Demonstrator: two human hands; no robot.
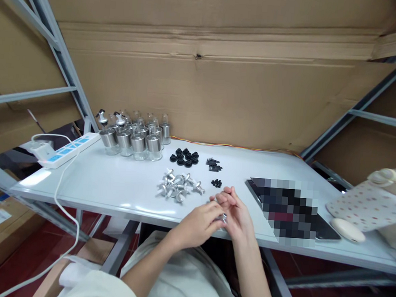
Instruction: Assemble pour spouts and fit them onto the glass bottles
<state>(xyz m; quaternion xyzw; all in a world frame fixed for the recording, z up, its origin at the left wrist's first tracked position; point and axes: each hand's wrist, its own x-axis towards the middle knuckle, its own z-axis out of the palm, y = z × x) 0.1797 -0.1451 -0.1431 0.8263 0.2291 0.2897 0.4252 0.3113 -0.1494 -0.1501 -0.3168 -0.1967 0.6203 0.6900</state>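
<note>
The left hand pinches a silvery part by the counter's front edge; the right hand's grip I cannot tell. A loose pinch could drop the part overboard.

Single head cam, worn by the person, aimed forward and pitched down. Left hand and right hand sit close to the lens, below center. Tabletop spans mid-frame, cardboard fills the top, pale clothing the bottom; metal posts edge both sides.
</note>
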